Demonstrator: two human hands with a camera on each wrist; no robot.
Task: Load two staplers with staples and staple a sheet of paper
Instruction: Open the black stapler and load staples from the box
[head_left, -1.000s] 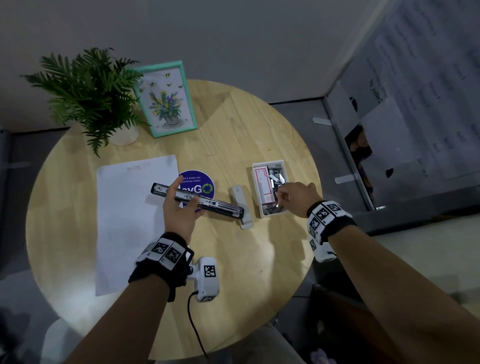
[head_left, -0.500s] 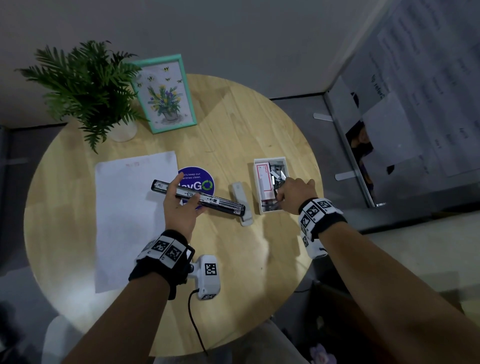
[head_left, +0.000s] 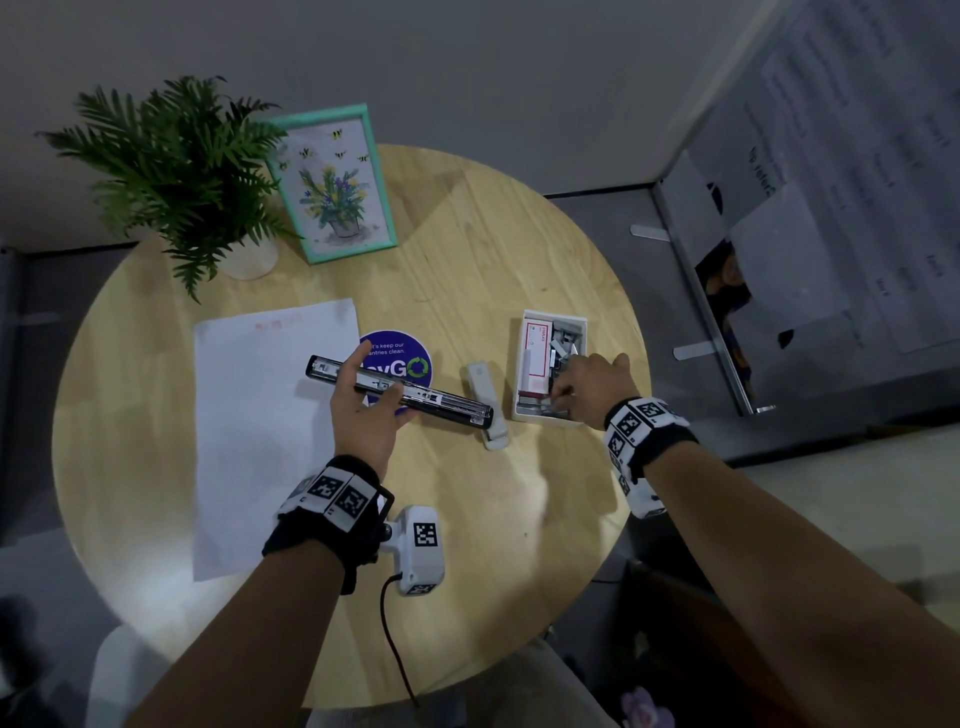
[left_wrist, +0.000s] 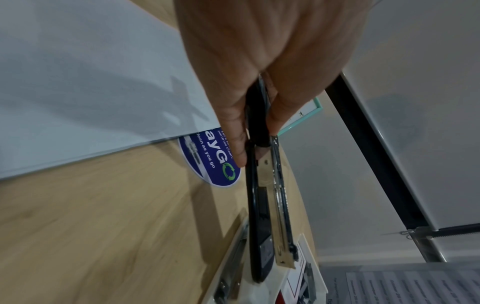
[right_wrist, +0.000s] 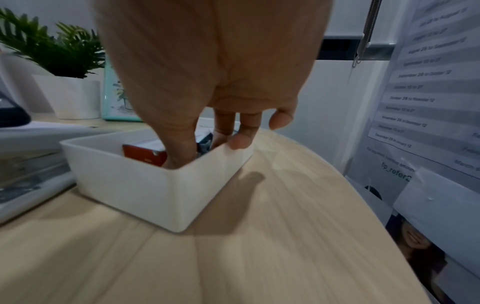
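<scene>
Two hands busy: left hand (head_left: 363, 415) grips black stapler (head_left: 441, 402); right hand (head_left: 592, 382) in white tray (head_left: 550, 418).

Right fingertips (right_wrist: 182, 156): sunk behind the tray (right_wrist: 155, 185) wall; what they pinch cannot be told.
Grey stapler (head_left: 485, 400): partly under the black stapler (head_left: 400, 391).
Sticker (head_left: 397, 358): text partly covered.

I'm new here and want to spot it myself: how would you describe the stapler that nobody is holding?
Start at the round wooden table and find the white tray near its right edge. Just left of the tray lies the grey stapler, flat and closed on the wood. Unlike the long black stapler held open above it in the left hand, it is short, pale and untouched.
</scene>
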